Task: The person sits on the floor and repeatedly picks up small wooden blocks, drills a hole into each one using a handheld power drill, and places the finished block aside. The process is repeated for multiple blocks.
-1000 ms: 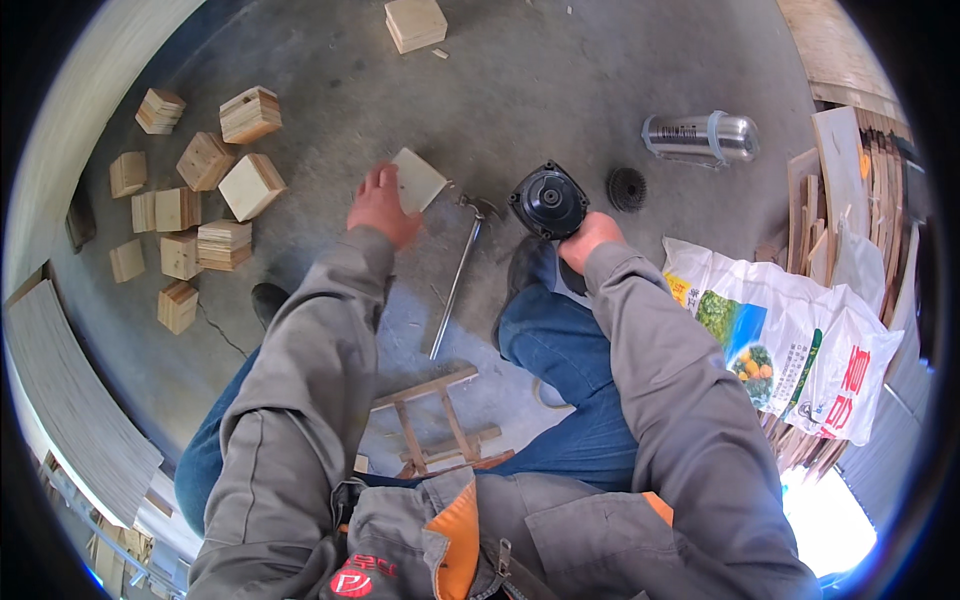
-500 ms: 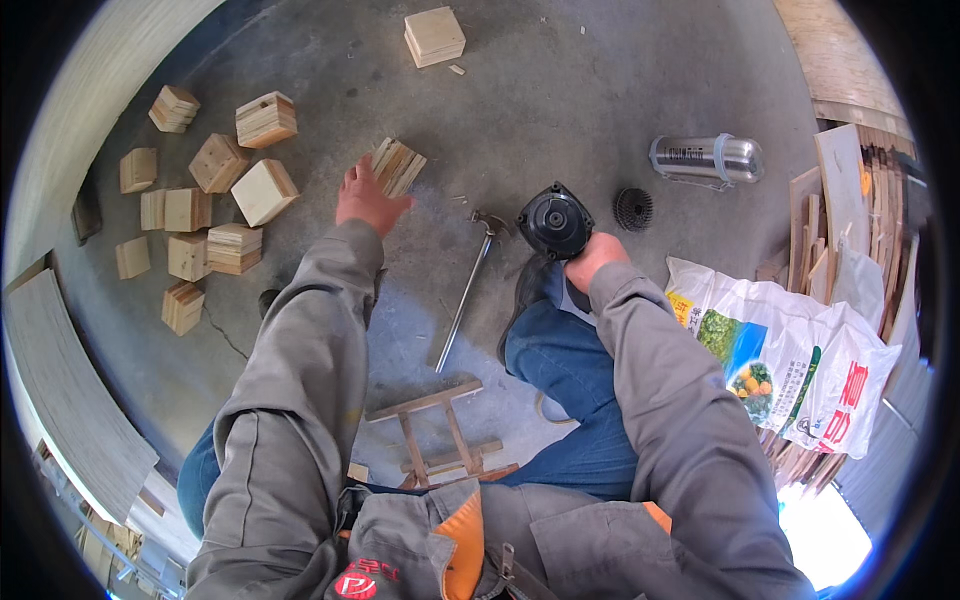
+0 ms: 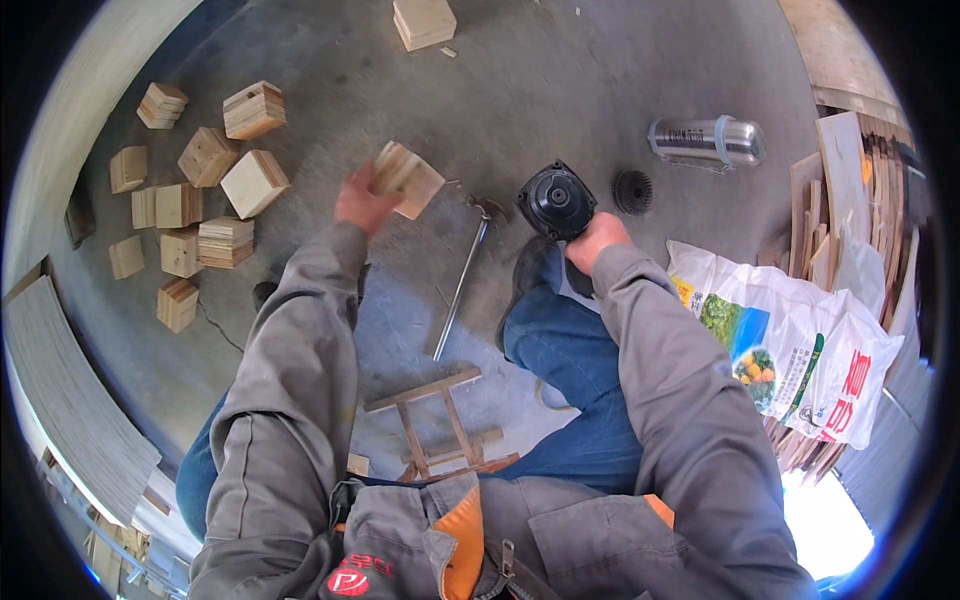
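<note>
My left hand [image 3: 368, 203] is closed on the left side of a wooden block [image 3: 410, 182] built up of stacked plywood layers. The block is tilted, its pale broad face partly turned up. My right hand [image 3: 600, 240] grips a black nail gun [image 3: 556, 200] by its handle, with the round cap facing up; its lower part is hidden. Between the two hands a claw hammer [image 3: 462, 285] lies on the floor with a metal shaft. Just right of the nail gun sits a dark coil of nails [image 3: 632, 192].
Several layered wooden blocks [image 3: 178, 206] lie grouped at the left, and another block [image 3: 424, 22] lies far ahead. A steel flask [image 3: 708, 141] rests at the right, above a white printed sack [image 3: 790, 340] and wood strips [image 3: 865, 210]. A small wooden frame [image 3: 450, 425] stands near my legs.
My left hand has closed on the wooden block and tipped it, turning its broad face into view. My right hand still holds the nail gun in nearly the same place.
</note>
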Demonstrator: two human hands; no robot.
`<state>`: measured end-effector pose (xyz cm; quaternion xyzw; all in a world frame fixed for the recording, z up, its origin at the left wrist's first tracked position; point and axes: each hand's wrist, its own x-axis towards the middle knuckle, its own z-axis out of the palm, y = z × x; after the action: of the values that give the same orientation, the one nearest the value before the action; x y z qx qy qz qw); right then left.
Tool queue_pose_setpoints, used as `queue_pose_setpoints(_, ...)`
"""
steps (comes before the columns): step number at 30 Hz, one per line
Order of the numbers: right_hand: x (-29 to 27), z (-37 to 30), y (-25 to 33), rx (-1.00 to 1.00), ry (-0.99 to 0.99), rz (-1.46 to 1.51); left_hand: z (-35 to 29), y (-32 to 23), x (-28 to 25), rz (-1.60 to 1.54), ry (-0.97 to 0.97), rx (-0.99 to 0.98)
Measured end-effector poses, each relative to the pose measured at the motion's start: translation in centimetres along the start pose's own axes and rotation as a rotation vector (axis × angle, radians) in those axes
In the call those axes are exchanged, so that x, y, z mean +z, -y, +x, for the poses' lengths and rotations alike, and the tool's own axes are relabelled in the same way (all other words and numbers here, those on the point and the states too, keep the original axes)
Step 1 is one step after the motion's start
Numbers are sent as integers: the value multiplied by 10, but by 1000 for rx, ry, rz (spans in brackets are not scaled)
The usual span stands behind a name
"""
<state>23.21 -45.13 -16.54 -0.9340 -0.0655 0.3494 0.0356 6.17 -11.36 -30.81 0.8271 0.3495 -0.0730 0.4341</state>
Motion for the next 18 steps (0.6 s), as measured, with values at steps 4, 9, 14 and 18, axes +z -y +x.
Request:
queue_pose_setpoints(4,-1,0,-4,9,20,-26,9,7,-2,-50,-145,31)
queue_pose_setpoints(9,-1,3,-5,-21,31,-34,24,20,-10,-44,-104,4)
queue_pose_setpoints(14,-2,13,-6,51,120,-72,30,15,-13,66,51,42)
queue_pose_setpoints(18,-4,12,-3,68,139,-63,4,0,1,67,-10,-39)
